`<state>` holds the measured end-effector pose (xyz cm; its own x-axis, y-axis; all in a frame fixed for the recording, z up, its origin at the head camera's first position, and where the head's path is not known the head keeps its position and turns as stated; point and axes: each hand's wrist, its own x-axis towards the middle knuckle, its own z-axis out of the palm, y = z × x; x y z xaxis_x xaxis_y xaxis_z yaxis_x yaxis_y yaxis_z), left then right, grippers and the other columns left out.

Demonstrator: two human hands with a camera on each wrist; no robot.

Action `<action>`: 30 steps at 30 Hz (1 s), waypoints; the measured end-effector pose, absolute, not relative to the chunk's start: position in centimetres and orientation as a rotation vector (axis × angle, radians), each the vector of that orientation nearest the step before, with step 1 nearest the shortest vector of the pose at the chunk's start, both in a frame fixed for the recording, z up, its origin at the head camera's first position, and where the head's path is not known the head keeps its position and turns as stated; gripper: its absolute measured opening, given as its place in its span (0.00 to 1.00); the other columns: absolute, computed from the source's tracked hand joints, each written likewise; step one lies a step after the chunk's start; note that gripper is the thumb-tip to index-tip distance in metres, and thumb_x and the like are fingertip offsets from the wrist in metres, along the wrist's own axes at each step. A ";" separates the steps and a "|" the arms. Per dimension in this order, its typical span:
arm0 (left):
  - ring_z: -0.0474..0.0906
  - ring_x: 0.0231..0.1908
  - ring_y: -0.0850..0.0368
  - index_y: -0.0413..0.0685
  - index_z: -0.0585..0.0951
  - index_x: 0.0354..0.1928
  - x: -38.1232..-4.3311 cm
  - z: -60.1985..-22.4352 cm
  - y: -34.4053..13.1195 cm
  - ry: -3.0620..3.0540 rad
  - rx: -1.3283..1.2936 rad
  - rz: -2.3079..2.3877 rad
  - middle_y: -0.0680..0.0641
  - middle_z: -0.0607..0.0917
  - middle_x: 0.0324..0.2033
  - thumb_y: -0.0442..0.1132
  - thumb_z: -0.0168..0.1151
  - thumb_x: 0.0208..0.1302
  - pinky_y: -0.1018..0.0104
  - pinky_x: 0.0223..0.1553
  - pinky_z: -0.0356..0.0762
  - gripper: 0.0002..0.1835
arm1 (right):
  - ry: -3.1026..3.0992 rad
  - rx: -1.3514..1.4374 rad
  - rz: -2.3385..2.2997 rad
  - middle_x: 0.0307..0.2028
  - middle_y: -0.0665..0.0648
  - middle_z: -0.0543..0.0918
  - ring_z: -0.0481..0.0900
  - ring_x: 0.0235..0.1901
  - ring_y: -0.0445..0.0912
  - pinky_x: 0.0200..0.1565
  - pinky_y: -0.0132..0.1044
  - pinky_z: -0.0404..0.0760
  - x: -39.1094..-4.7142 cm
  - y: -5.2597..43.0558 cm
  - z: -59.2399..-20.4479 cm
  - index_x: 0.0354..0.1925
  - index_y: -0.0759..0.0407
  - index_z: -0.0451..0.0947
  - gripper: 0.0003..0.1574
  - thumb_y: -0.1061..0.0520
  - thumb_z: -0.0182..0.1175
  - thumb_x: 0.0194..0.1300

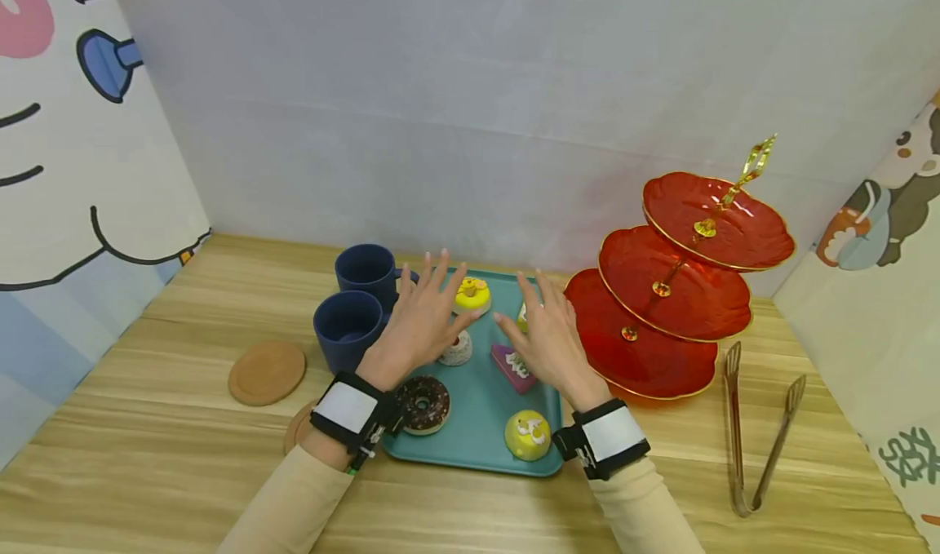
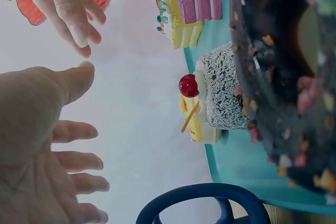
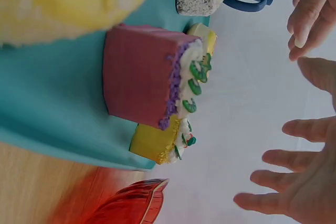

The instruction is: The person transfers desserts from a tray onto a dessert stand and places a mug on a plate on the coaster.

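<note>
Both hands hover over a teal tray (image 1: 470, 432), fingers extended and holding nothing. My left hand (image 1: 419, 317) is above the tray's left side, near a white-speckled cake (image 1: 458, 352) with a cherry, seen in the left wrist view. Below that wrist lies a chocolate donut (image 1: 438, 407) with sprinkles. Beyond the fingers sits a yellow donut (image 1: 472, 294). My right hand (image 1: 552, 343) spreads over a purple cake slice (image 1: 510, 365) and partly hides a yellow cake slice (image 3: 152, 141). A round yellow cake (image 1: 527, 436) stands at the tray's near right corner.
Two dark blue mugs, one behind (image 1: 365, 267) and one in front (image 1: 343, 334), stand left of the tray. Wooden coasters (image 1: 267, 373) lie further left. On the right are a three-tier red stand (image 1: 654, 366) with gold rims and metal tongs (image 1: 737, 423).
</note>
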<state>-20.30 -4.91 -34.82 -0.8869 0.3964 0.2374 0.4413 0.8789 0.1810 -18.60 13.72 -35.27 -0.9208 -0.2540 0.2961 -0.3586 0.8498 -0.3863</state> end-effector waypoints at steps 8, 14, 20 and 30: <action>0.73 0.56 0.40 0.38 0.75 0.59 -19.9 -34.5 -4.8 -2.708 -0.659 -0.486 0.33 0.77 0.58 0.47 0.56 0.68 0.41 0.62 0.65 0.25 | -2.689 0.467 0.668 0.55 0.75 0.71 0.67 0.54 0.63 0.51 0.61 0.72 -18.2 13.8 -35.0 0.63 0.72 0.67 0.36 0.52 0.61 0.64; 0.83 0.36 0.44 0.37 0.81 0.51 -19.3 -34.6 -4.6 -2.566 -0.692 -0.524 0.36 0.86 0.44 0.45 0.60 0.65 0.51 0.39 0.84 0.20 | -2.599 0.495 0.630 0.45 0.71 0.77 0.73 0.46 0.60 0.42 0.56 0.75 -17.9 13.7 -35.0 0.54 0.72 0.76 0.28 0.55 0.64 0.60; 0.82 0.25 0.48 0.35 0.83 0.46 -18.6 -34.2 -4.5 -2.536 -0.694 -0.522 0.37 0.87 0.38 0.44 0.63 0.62 0.56 0.26 0.84 0.18 | -2.561 0.516 0.603 0.43 0.70 0.79 0.74 0.44 0.61 0.41 0.57 0.76 -17.4 13.7 -34.8 0.50 0.71 0.79 0.25 0.56 0.65 0.59; 0.81 0.23 0.49 0.35 0.82 0.47 -17.2 -33.7 -4.7 -2.503 -0.769 -0.568 0.38 0.86 0.36 0.42 0.64 0.61 0.58 0.24 0.83 0.18 | -2.533 0.527 0.596 0.42 0.69 0.80 0.75 0.40 0.59 0.39 0.54 0.76 -16.3 14.0 -34.1 0.50 0.71 0.80 0.24 0.57 0.66 0.58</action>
